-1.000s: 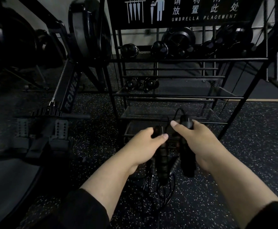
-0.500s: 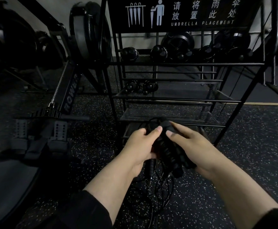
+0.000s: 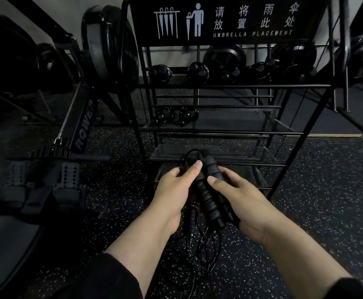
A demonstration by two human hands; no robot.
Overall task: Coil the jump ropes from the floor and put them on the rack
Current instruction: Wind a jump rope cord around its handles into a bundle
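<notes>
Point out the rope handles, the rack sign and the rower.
rope handles (image 3: 210,195): head view, ribbed grip.
rack sign (image 3: 230,20): head view, black panel.
rower (image 3: 83,126): head view, lettered rail.

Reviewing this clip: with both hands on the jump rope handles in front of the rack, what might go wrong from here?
1. The thin black cord hangs in loose loops below the hands, not coiled; it may tangle or snag on the black metal rack when lifted.
2. The left hand and right hand share one bundle of ribbed black foam handles; shifting either grip might let a handle slip.
3. Dim light and black-on-black gear make stray loops easy to miss.
</notes>
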